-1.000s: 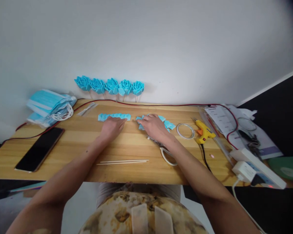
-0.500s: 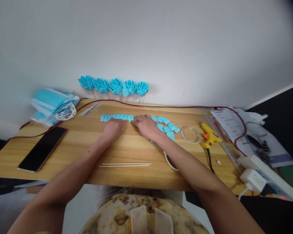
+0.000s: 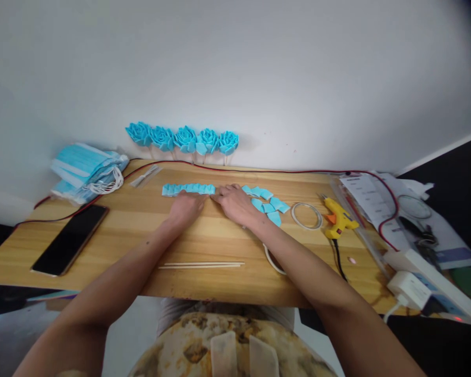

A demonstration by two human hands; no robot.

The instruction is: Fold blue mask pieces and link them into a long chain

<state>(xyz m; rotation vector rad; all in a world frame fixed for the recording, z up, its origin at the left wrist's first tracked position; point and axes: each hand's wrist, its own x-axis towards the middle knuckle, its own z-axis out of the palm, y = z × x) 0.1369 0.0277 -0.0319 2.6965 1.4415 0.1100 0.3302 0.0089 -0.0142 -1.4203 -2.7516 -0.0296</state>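
Observation:
A row of folded light-blue fabric pieces (image 3: 188, 189) lies flat on the wooden table, its pieces overlapping. My left hand (image 3: 185, 208) is at its lower edge, fingers closed and pointing to its right end. My right hand (image 3: 234, 202) meets that same end from the other side, its fingers bent and pressed down close together. The fingertips of both hands nearly touch, and what lies under them is partly hidden. Right of my right hand, several loose blue folded pieces (image 3: 273, 204) are spread out, some partly behind the hand.
Several blue fabric roses (image 3: 186, 140) on sticks lean against the wall. Face masks (image 3: 84, 165) and a phone (image 3: 70, 241) lie left. Thin wooden sticks (image 3: 202, 265) lie in front. Rightward are a tape roll (image 3: 306, 216), a yellow glue gun (image 3: 338, 220) and a power strip (image 3: 435, 285).
Both hands stay at the right end of the blue row, with hardly any movement. The view has shifted very slightly.

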